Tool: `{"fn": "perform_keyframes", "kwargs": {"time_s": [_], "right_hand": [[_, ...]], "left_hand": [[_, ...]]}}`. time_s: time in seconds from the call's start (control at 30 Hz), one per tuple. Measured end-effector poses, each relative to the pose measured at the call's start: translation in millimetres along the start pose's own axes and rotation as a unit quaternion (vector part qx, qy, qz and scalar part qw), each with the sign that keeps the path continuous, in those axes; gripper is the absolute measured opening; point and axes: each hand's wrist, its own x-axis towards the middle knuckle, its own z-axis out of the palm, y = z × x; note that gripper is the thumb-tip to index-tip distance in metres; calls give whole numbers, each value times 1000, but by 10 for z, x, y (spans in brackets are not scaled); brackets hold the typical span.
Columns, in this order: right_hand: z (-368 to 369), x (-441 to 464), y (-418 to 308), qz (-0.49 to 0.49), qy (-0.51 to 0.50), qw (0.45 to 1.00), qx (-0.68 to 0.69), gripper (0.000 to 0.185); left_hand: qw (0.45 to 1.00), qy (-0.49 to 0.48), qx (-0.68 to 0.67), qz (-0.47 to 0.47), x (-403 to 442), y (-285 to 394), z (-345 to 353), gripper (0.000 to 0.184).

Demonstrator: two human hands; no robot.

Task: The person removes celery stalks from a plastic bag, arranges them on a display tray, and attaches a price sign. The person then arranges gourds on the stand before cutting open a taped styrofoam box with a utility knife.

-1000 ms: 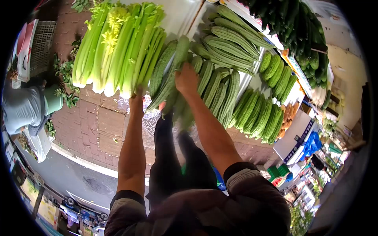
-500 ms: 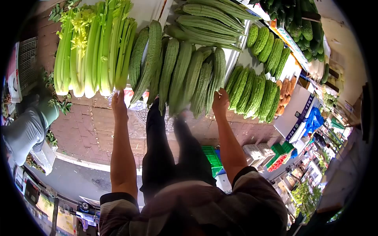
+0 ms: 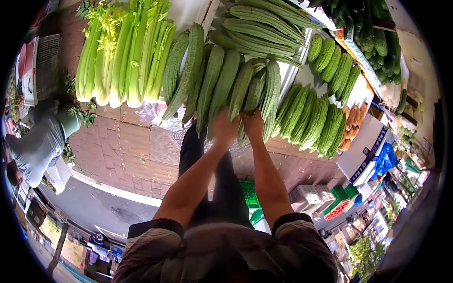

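Long ridged green luffas (image 3: 223,80) lie side by side at the front edge of the stall, their lower ends jutting over it. My left hand (image 3: 224,129), a little blurred, is closed at the lower end of one middle luffa (image 3: 241,89). Close beside it, my right hand (image 3: 253,125) has its fingers wrapped round the lower part of a neighbouring luffa (image 3: 254,94). The fingertips of both hands are partly hidden. Another luffa (image 3: 270,94) lies just right of my right hand.
Celery (image 3: 125,61) stands in a row on the left. Bitter melons (image 3: 302,115) and orange-brown vegetables (image 3: 351,123) lie to the right, with more luffas (image 3: 264,30) behind. A person in a grey shirt (image 3: 37,146) bends at far left. Crates (image 3: 306,195) stand on the pavement.
Both hands have come inward from the outer sides of the luffa row to its middle and now meet luffa ends. The view has shifted slightly, so the produce appears further right.
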Motion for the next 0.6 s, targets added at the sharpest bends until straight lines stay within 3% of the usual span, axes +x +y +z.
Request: {"fn": "perform_keyframes", "kwargs": {"time_s": [0.13, 0.3, 0.4, 0.5, 0.53, 0.6], "right_hand": [[-104, -26, -47, -13, -9, 1000, -5, 51], [-159, 80, 206, -75, -8, 995, 73, 51], [-306, 29, 151, -60, -71, 985, 149, 53], [-283, 8, 191, -63, -99, 966, 232, 46], [-292, -36, 163, -68, -107, 949, 288, 42], [-460, -136, 32, -36, -141, 968, 205, 41]], "left_hand": [[996, 21, 12, -91, 24, 363, 24, 56], [996, -10, 61, -64, 160, 363, 84, 60], [993, 102, 57, 2, 75, 298, 183, 58], [985, 35, -100, -137, 20, 670, -67, 57], [985, 43, -101, -131, -5, 651, -64, 57], [986, 57, -101, -119, -43, 594, -76, 57]]}}
